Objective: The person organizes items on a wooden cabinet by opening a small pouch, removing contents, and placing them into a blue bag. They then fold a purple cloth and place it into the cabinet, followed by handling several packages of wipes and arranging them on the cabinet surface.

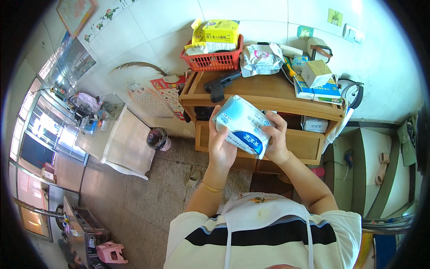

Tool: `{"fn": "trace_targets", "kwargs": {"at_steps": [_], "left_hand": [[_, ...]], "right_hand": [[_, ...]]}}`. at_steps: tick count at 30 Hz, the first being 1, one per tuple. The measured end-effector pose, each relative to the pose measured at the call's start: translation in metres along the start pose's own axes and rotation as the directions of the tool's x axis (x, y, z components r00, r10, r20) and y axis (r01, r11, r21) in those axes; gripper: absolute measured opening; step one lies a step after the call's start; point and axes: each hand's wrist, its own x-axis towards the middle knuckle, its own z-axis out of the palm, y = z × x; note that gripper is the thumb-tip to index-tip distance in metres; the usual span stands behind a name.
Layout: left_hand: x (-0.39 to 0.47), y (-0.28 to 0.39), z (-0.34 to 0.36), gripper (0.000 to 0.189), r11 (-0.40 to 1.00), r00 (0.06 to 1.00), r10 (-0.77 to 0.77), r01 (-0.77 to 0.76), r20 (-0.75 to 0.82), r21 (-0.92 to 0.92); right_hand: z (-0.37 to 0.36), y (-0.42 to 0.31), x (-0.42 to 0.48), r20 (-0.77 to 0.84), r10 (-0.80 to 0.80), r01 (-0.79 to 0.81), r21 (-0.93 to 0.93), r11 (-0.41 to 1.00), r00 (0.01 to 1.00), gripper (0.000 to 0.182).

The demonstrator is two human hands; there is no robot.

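Note:
Between both hands I hold a light blue and white plastic package of sanitary pads [244,125], tilted, with a dark blue patch and printed writing. My left hand [221,141] grips its left end, thumb across the near side. My right hand [277,138] has its fingers curled over the right end. The package is in the air in front of a wooden cabinet [262,98]. Behind it on the cabinet top lies a black pistol-shaped object [220,86]. A similar white package [315,124] sits on the shelf under the top, at the right.
A red plastic basket [215,62] with yellow boxes stands at the cabinet's back left. Beside it are a crumpled white plastic pack [262,59], a small box [316,73] and books [319,90]. Stairs [373,161] rise at right; a waste bin [159,139] and a slipper [194,179] are at left.

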Motion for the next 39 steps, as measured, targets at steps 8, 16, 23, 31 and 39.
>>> {"fn": "trace_targets", "kwargs": {"at_steps": [8, 16, 23, 31, 39], "left_hand": [[-0.011, 0.003, 0.012, 0.066, 0.999, 1.000, -0.029, 0.029, 0.013, -0.039], [-0.016, -0.002, 0.016, 0.068, 0.999, 0.999, -0.047, 0.047, 0.020, -0.012], [-0.012, -0.012, -0.019, 0.047, 0.980, 0.954, -0.198, 0.195, -0.224, -0.037], [-0.034, -0.007, -0.045, 0.043, 0.936, 0.890, -0.347, 0.350, -0.296, -0.047], [-0.046, -0.001, -0.052, 0.043, 0.933, 0.893, -0.346, 0.361, -0.289, -0.004]], "right_hand": [[-0.010, -0.012, -0.011, -0.101, 0.010, -0.014, -0.036, 0.999, 0.995, 0.086], [-0.023, -0.011, -0.030, -0.021, -0.011, 0.007, -0.163, 0.987, 1.000, 0.077], [-0.055, -0.010, 0.011, 0.528, -0.001, -0.103, 0.167, 0.981, 0.849, 0.086], [-0.029, 0.146, 0.101, -0.058, 0.622, -0.604, -0.325, 0.728, 0.781, 0.068], [-0.010, 0.207, 0.141, -0.274, 0.692, -0.732, -0.410, 0.544, 0.668, 0.039]]}}
